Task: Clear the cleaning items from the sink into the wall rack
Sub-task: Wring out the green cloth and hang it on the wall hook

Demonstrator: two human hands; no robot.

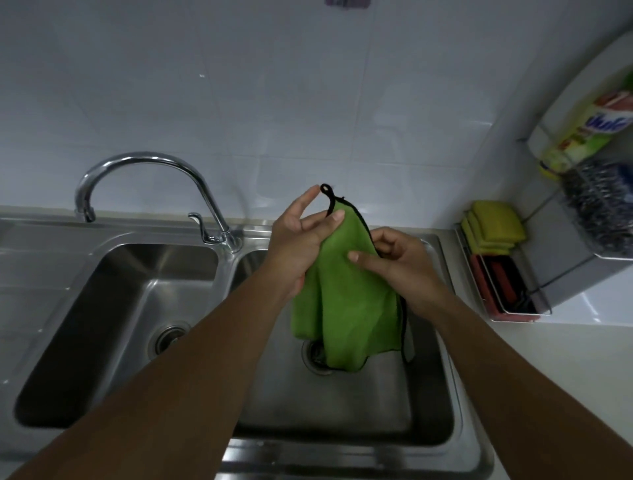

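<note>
A green cloth (pixel 349 305) with black trim and a small black loop at its top corner hangs over the right basin of the steel sink (pixel 442 404). My left hand (pixel 301 240) grips its upper left edge near the loop, fingers partly spread. On the cloth's right edge, my right hand (pixel 394 260) pinches the fabric. The wire wall rack (pixel 541 294) is fixed at the right; it holds yellow sponges (pixel 493 222), a red item, a steel scourer (pixel 596 202) and a dish-soap bottle (pixel 589 133).
A curved chrome tap (pixel 147 164) stands behind the divider between the two basins. The left basin (pixel 116 325) shows only its drain. A white counter (pixel 582 315) lies under the rack. A small dark hook (pixel 346 2) is on the tiled wall at the top.
</note>
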